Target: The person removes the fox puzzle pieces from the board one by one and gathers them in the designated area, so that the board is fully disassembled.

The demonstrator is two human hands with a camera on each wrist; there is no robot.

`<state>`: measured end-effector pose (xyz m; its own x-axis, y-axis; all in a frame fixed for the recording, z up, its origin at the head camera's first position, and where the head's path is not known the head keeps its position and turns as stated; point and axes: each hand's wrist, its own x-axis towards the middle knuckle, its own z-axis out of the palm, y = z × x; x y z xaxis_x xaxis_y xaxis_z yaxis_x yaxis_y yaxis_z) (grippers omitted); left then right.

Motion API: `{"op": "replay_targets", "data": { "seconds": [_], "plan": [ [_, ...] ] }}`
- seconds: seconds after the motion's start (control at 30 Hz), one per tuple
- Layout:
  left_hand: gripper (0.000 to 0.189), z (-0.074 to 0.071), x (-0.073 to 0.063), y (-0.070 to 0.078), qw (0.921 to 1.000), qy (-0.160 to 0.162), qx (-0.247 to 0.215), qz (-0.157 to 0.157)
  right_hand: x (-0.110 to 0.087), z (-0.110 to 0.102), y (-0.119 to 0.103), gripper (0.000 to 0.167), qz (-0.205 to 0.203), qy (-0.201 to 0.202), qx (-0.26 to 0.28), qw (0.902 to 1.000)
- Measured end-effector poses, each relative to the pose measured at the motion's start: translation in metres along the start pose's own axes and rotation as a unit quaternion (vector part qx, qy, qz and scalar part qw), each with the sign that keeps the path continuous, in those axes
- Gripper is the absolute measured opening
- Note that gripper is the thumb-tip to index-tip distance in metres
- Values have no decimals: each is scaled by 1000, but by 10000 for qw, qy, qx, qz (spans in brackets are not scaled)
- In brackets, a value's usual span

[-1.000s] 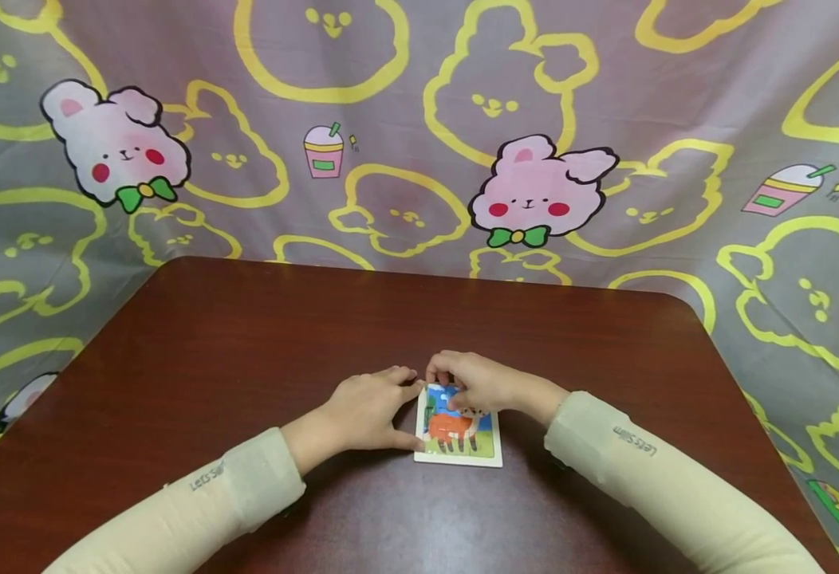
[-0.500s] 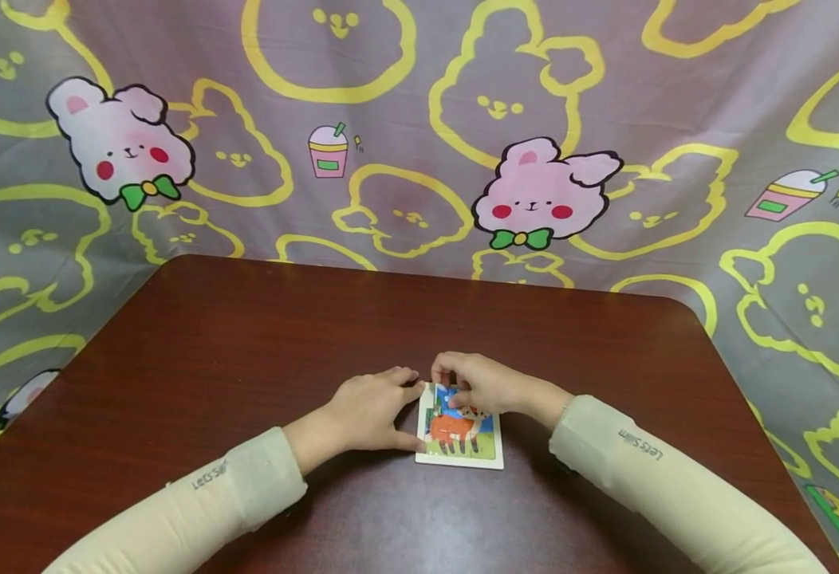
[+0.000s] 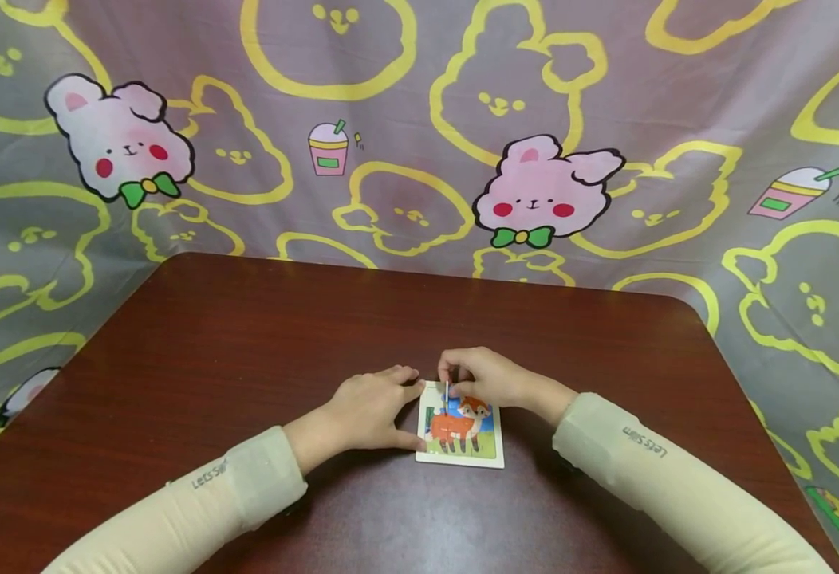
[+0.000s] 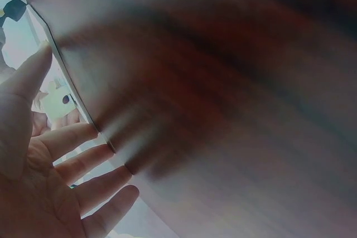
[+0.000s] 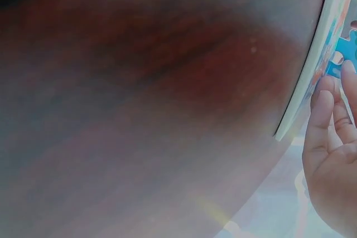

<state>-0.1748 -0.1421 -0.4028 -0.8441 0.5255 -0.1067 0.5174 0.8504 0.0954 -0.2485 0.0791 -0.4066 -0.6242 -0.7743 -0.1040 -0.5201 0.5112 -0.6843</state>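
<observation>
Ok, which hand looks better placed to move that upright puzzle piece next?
Right, probably: the right hand pinches the upright puzzle piece, while the left hand touches the left edge of the board.

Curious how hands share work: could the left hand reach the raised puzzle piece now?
Probably yes: the left hand touches the puzzle board, and nothing visible blocks its way to the puzzle piece, though the right hand pinches it.

2 cream sleeves (image 3: 707, 502), grey-green cuffs (image 3: 269, 466), dark lettering (image 3: 644, 441).
</observation>
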Motion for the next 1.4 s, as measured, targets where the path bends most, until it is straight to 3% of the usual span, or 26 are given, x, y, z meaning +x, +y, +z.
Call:
{"op": "replay_targets", "data": {
  "seconds": [0.43, 0.83, 1.17, 1.4],
  "plan": [
    [88, -1, 0, 2, 9999, -56, -73, -72, 1, -3, 2, 12, -204, -158, -19, 9997],
    [87, 0, -1, 3, 9999, -84, -63, -79, 4, 1, 1, 13, -115, -149, -208, 9996],
    [88, -1, -1, 3, 9999, -93, -30, -87, 11, 6, -4, 8, -59, 4, -689, 9976],
    [87, -2, 0, 3, 9999, -85, -12, -78, 8, 2, 0, 6, 29, -63, -37, 10000]
  ]
}}
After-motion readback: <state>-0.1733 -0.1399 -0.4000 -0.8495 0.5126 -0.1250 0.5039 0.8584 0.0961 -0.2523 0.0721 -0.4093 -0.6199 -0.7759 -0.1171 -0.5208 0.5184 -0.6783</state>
